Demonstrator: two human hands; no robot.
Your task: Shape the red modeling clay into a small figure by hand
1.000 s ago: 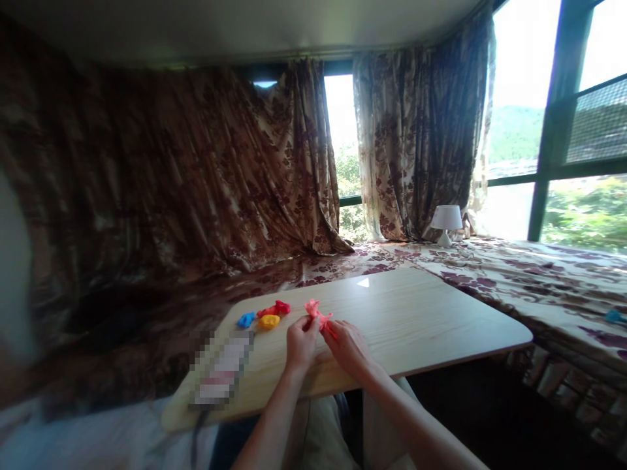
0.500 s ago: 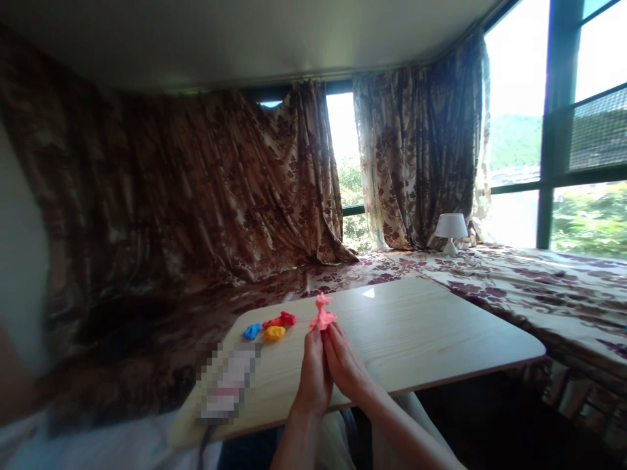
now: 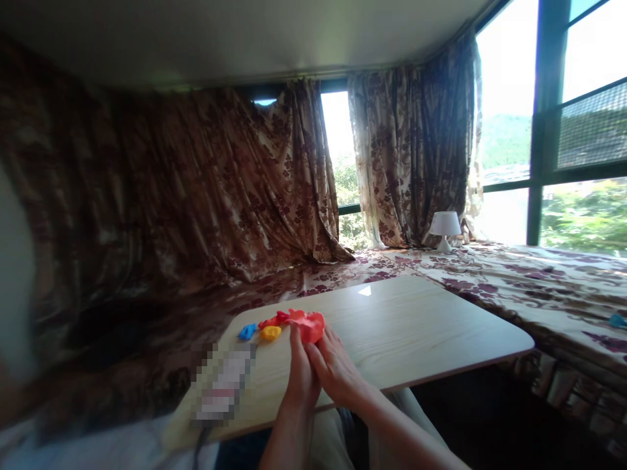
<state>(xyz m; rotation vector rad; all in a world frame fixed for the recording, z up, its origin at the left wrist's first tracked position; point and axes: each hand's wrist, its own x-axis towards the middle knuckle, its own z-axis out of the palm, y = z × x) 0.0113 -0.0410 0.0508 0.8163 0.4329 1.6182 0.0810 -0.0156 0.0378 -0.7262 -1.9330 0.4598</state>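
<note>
A coral-pink, soft-looking crumpled piece (image 3: 309,328), its exact kind unclear, sticks out above my hands over the table. My left hand (image 3: 300,373) and my right hand (image 3: 337,369) are close together, closed round its lower part, so that part is hidden. To the left on the tabletop lie a blue crumpled piece (image 3: 247,331), a yellow one (image 3: 270,333) and a red one (image 3: 267,322). In this view the pink piece comes right up against the red one; whether they touch I cannot tell.
The pale wooden table (image 3: 421,326) has rounded corners. A blurred-out flat object (image 3: 223,385) with a cable lies at its left edge. Beyond stand a white lamp (image 3: 445,225) on a floral-covered surface (image 3: 494,267), patterned curtains (image 3: 274,196) and windows.
The pink piece has changed from a narrow upright shape into a wider, lower, spread-out one between my hands. My hands have shifted slightly left in view.
</note>
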